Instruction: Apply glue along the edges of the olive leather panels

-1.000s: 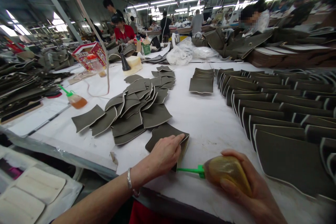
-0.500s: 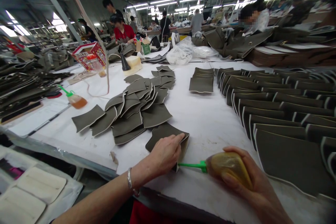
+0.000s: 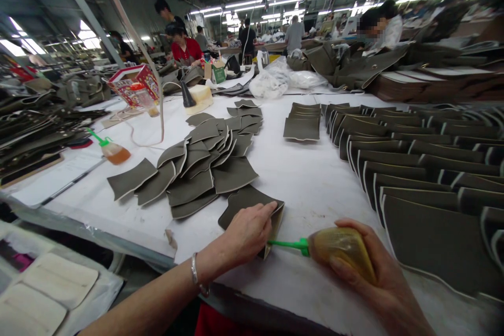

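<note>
My left hand (image 3: 246,231) grips a dark olive leather panel (image 3: 244,198) near the table's front edge, its forefinger stretched along the panel's top right corner and the thumb hidden underneath. The panel's pale underside shows on the right, where the edge is lifted. My right hand (image 3: 374,273) is wrapped round a squeeze bottle (image 3: 340,253) of amber liquid, probably glue, lying sideways. Its thin green nozzle points left, and the tip meets the panel's lifted edge beside my left fingers. Left of and beyond my hands spreads a loose heap of similar panels (image 3: 192,155).
Rows of overlapping panels (image 3: 433,231) fill the table's right side, and a small stack (image 3: 302,127) lies mid-table. A second green-tipped bottle (image 3: 116,152) stands at left, near a hanging cord (image 3: 160,115). Plastic bags (image 3: 271,81) lie at the back. Several people work beyond.
The nozzle tip has shifted slightly upward along the panel's edge, and the bottle has tilted a little. My left hand stays almost still on the panel.
</note>
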Demonstrator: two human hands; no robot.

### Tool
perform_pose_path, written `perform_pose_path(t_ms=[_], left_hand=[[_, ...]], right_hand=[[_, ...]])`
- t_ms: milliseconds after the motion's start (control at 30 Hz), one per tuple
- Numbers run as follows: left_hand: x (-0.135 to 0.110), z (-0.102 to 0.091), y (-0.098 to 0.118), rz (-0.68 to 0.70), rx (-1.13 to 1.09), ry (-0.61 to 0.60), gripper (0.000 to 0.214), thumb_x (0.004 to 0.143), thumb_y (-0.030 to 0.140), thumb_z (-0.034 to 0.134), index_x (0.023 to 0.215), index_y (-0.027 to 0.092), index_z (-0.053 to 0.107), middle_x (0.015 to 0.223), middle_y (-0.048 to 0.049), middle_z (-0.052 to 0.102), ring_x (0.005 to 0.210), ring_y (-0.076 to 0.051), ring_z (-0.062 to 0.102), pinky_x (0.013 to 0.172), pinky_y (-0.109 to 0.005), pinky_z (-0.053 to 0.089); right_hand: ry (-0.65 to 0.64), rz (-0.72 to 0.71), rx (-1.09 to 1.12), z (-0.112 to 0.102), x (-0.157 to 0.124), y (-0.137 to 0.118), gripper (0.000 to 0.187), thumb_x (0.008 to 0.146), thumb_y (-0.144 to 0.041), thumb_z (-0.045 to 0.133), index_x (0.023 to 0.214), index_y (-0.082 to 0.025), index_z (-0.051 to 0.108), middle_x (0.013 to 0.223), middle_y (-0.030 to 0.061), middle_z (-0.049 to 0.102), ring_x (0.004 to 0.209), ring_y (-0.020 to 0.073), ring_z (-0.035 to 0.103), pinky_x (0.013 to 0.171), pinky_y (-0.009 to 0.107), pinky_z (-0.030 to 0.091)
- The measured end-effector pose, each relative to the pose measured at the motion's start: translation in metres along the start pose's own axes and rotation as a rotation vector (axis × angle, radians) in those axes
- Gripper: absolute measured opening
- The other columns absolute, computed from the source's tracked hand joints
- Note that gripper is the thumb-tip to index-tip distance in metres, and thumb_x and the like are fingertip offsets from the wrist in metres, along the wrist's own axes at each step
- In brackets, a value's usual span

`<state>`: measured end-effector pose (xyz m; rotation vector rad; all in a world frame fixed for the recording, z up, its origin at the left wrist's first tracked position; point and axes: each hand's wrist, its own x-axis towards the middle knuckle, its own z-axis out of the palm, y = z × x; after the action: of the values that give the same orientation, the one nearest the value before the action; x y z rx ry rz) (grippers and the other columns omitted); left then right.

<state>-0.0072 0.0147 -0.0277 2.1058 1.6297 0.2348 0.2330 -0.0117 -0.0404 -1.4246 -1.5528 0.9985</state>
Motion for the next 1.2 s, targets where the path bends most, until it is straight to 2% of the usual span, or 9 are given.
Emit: perform_pose_path(t_ms=[100, 233, 300, 467, 700, 800, 933, 1067, 1200], left_hand=[[0.001, 0.000, 0.000, 0.001, 0.020, -0.004, 0.046, 0.096, 0.017, 0.035, 0.139, 0.016, 0.051, 0.113, -0.0098, 0.068, 0.102, -0.025, 0.066, 0.094, -0.036, 0.051], [0.002, 0.000, 0.000, 0.001, 0.031, 0.000, 0.044, 0.097, 0.018, 0.034, 0.137, 0.017, 0.053, 0.112, -0.0095, 0.068, 0.101, -0.025, 0.066, 0.092, -0.036, 0.051], [0.002, 0.000, 0.000, -0.005, 0.032, -0.009, 0.044, 0.098, 0.019, 0.033, 0.138, 0.018, 0.053, 0.113, -0.0095, 0.068, 0.102, -0.025, 0.066, 0.092, -0.035, 0.051], [0.003, -0.001, -0.001, 0.013, 0.019, -0.011, 0.046, 0.097, 0.017, 0.035, 0.140, 0.017, 0.051, 0.113, -0.0097, 0.069, 0.102, -0.026, 0.067, 0.093, -0.036, 0.052], [0.005, -0.002, -0.004, 0.038, -0.056, -0.003, 0.045, 0.096, 0.015, 0.037, 0.137, 0.015, 0.056, 0.127, -0.0098, 0.067, 0.115, -0.026, 0.064, 0.102, -0.038, 0.049], [0.006, -0.002, -0.006, 0.062, -0.102, 0.014, 0.045, 0.095, 0.016, 0.038, 0.137, 0.016, 0.056, 0.134, -0.0077, 0.064, 0.120, -0.023, 0.061, 0.107, -0.035, 0.045], [0.008, -0.002, -0.007, 0.055, -0.126, 0.010, 0.047, 0.094, 0.015, 0.038, 0.136, 0.017, 0.057, 0.133, -0.0066, 0.064, 0.119, -0.023, 0.062, 0.105, -0.035, 0.047], [0.009, -0.002, -0.006, 0.048, -0.126, 0.000, 0.047, 0.093, 0.015, 0.039, 0.137, 0.017, 0.057, 0.133, -0.0066, 0.064, 0.119, -0.024, 0.062, 0.105, -0.036, 0.047], [0.008, -0.001, -0.007, 0.050, -0.131, 0.015, 0.047, 0.093, 0.015, 0.039, 0.136, 0.018, 0.058, 0.132, -0.0058, 0.065, 0.119, -0.024, 0.063, 0.105, -0.035, 0.047]], right_hand=[[-0.031, -0.007, 0.009, -0.001, 0.004, 0.001, 0.047, 0.084, -0.058, 0.064, 0.120, -0.030, 0.052, 0.102, -0.0015, 0.061, 0.086, 0.0226, 0.060, 0.075, 0.030, 0.046], [0.097, -0.036, -0.066, -0.005, 0.015, 0.001, 0.046, 0.082, -0.057, 0.067, 0.116, -0.028, 0.055, 0.107, 0.0004, 0.059, 0.088, 0.0237, 0.059, 0.080, 0.033, 0.047], [0.116, -0.036, -0.075, -0.005, 0.016, 0.001, 0.047, 0.082, -0.057, 0.067, 0.115, -0.027, 0.055, 0.107, 0.0008, 0.059, 0.087, 0.0236, 0.059, 0.079, 0.033, 0.047], [0.002, -0.010, -0.037, -0.004, 0.013, 0.004, 0.046, 0.086, -0.058, 0.063, 0.119, -0.028, 0.053, 0.104, 0.0004, 0.061, 0.085, 0.0233, 0.060, 0.075, 0.033, 0.048], [0.116, -0.050, -0.091, -0.016, 0.042, 0.021, 0.056, 0.078, -0.063, 0.071, 0.118, -0.028, 0.055, 0.105, 0.0022, 0.061, 0.084, 0.0241, 0.061, 0.075, 0.035, 0.051], [0.142, -0.074, -0.132, -0.016, 0.046, 0.024, 0.056, 0.078, -0.061, 0.072, 0.121, -0.029, 0.053, 0.107, 0.0025, 0.061, 0.085, 0.0245, 0.062, 0.074, 0.035, 0.052], [0.168, -0.085, -0.125, -0.012, 0.038, 0.017, 0.053, 0.080, -0.060, 0.070, 0.119, -0.028, 0.053, 0.106, 0.0021, 0.060, 0.085, 0.0239, 0.061, 0.076, 0.035, 0.050], [0.116, -0.053, -0.082, -0.010, 0.033, 0.004, 0.046, 0.085, -0.058, 0.066, 0.117, -0.028, 0.053, 0.106, 0.0008, 0.058, 0.087, 0.0231, 0.059, 0.079, 0.034, 0.047], [0.174, -0.050, -0.121, -0.011, 0.035, -0.002, 0.049, 0.083, -0.059, 0.067, 0.119, -0.029, 0.053, 0.108, 0.0001, 0.058, 0.088, 0.0231, 0.059, 0.079, 0.033, 0.047]])
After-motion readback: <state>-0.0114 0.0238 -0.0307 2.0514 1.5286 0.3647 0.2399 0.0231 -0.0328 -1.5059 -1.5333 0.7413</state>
